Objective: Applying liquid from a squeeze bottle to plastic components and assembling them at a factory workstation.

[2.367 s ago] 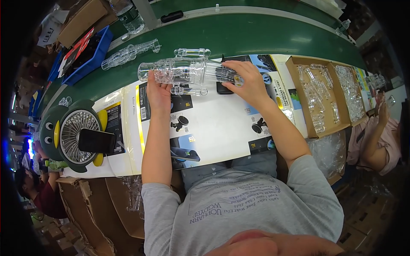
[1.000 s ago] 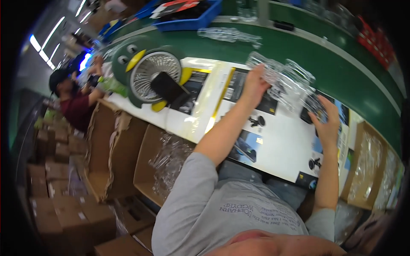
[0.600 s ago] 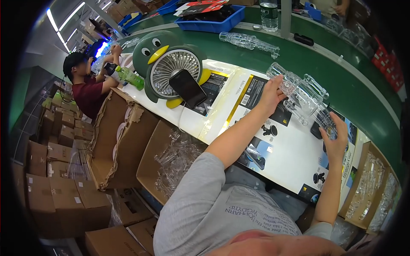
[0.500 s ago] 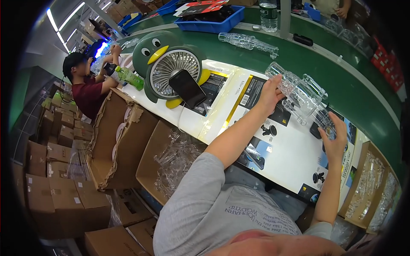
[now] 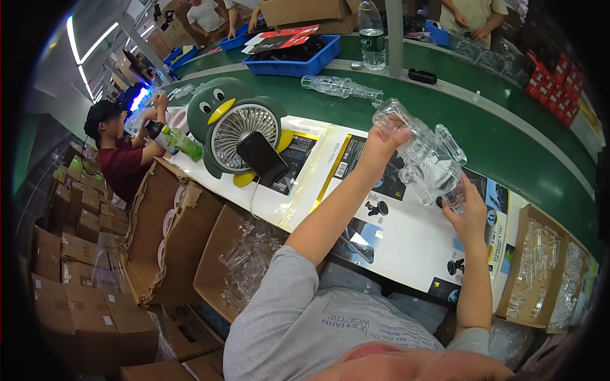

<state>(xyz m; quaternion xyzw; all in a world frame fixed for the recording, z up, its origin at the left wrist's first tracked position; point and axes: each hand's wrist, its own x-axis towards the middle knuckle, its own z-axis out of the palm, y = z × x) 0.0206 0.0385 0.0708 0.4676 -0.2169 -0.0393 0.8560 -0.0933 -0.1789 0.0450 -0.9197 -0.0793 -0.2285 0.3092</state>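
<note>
Both my hands hold a clear plastic assembly [image 5: 435,166] above the table, tilted with its wide rounded end to the upper left. It has a thick hollow body and thinner tubes along its sides; its exact kind is not plain. My left hand [image 5: 386,145] is closed around the wide end. At the narrower lower end, my right hand [image 5: 467,213] grips it between thumb and fingers and hides part of it. A similar clear plastic piece [image 5: 340,86] lies on the green surface farther off.
A green penguin-shaped fan [image 5: 244,130] stands left, a black phone [image 5: 262,157] leaning on it. Open cartons hold clear parts: one [image 5: 206,267] below left, one [image 5: 511,289] at right. Behind are a blue tray [image 5: 292,66] and water bottle [image 5: 372,41]. A co-worker [image 5: 124,155] sits left.
My right hand has shifted left and up the assembly, closer to my left hand. The assembly has turned somewhat in my grip. The view has tilted up, showing more people at the back.
</note>
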